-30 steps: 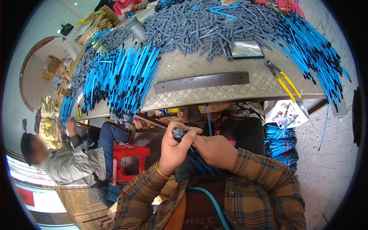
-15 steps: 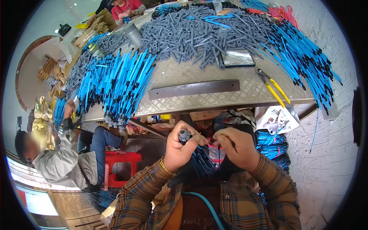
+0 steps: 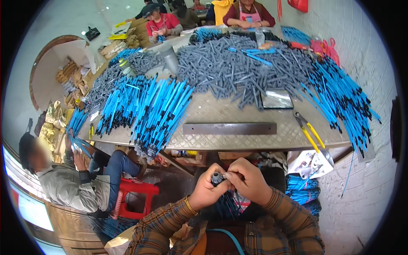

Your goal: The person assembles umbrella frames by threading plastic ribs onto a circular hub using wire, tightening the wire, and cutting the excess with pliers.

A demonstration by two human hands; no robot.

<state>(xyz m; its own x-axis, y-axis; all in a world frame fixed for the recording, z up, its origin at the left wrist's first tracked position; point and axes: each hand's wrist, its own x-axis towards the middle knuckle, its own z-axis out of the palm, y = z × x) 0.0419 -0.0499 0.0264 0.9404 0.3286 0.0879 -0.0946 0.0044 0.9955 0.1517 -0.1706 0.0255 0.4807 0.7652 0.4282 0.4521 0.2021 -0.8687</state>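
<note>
Grey ribbed plastic fitting [image 3: 217, 179] stands out of the top of the left hand, in front of the near edge of a broad, pale, patterned surface [image 3: 238, 111]. Across the back half of that surface spreads a heap of grey tubular plastic pieces [image 3: 238, 63]. A seated co-worker [image 3: 72, 187] in a grey jacket handles blue rods at the far left, beside a red plastic stool [image 3: 140, 185]. Black-tipped blue rods [image 3: 344, 102] fan over the right end of the surface, and another stack of blue rods [image 3: 163, 111] lies at the left, its near ends at the edge. Below the right end hangs a white printed bag [image 3: 308, 166], with tied blue bundles [image 3: 301, 189] under it. Lying along the front of the surface is a flat dark metal bar [image 3: 229, 128]; yellow-handled pliers [image 3: 310, 139] rest to its right, and a shallow clear-topped box [image 3: 276, 99] touches the heap.

The left hand [image 3: 206, 193] is curled around the fitting, with dark and blue rods [image 3: 229, 205] hanging just below. The right hand [image 3: 250, 182] has thumb and forefinger drawn narrow right beside the fitting; anything between those fingertips is too small to tell.
</note>
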